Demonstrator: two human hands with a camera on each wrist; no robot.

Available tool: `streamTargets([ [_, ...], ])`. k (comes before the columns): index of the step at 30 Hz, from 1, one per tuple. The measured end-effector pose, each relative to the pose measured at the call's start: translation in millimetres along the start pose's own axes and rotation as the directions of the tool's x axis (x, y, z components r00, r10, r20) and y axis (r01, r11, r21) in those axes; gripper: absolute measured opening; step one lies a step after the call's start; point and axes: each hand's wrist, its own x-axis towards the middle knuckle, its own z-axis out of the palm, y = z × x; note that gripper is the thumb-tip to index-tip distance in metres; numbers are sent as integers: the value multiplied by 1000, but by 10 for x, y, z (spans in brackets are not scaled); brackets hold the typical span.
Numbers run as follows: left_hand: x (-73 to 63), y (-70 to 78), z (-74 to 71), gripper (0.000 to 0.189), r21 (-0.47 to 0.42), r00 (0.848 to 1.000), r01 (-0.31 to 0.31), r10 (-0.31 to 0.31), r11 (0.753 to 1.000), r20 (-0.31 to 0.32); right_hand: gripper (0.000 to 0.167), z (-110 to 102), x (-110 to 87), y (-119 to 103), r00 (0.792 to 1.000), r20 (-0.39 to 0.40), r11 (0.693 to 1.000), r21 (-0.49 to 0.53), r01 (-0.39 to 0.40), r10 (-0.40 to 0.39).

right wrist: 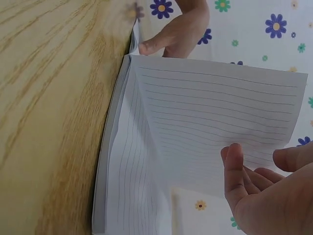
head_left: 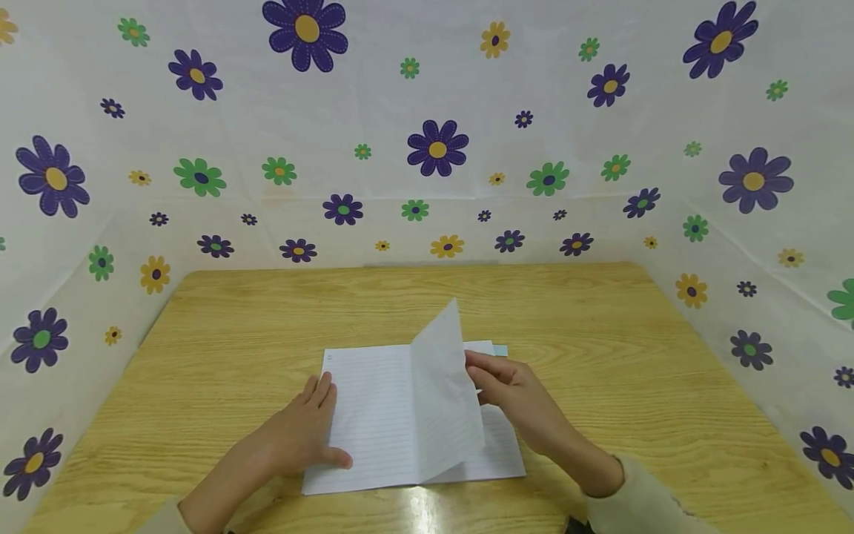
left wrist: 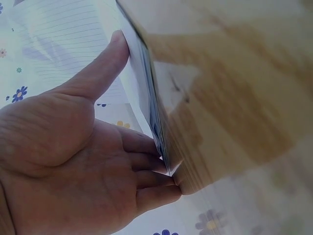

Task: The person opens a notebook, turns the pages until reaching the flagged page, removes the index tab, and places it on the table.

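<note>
An open notebook with lined pages (head_left: 370,415) lies on the wooden table. One raised leaf (head_left: 443,400) stands up near its middle, lined on the side seen in the right wrist view. My right hand (head_left: 523,397) pinches this leaf at its outer edge with thumb and fingertips. Beneath it shows the right-hand page (right wrist: 132,171). My left hand (head_left: 303,430) rests at the notebook's left edge, thumb on the page and fingers extended along the side. In the left wrist view, the left thumb (left wrist: 105,66) lies over the page edge.
The wooden table (head_left: 567,304) extends around the notebook. A light blue tab (head_left: 500,350) sticks out at the notebook's upper right. White sheeting with printed flowers (head_left: 373,96) surrounds the table at the back and sides.
</note>
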Motion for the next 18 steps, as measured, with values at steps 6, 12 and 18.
streamTargets([
  [6,10,-9,19,116,7,1000,1,-1,1000,-1,49,10,13,55,998,56,999,10,36,-37],
  [12,1,-17,25,116,4,1000,-5,5,1000,-6,49,58,20,67,996,75,999,7,39,-40],
  [18,-31,2,5,113,-18,1000,-8,8,1000,-19,53,82,7,60,997,76,999,-16,29,-28],
])
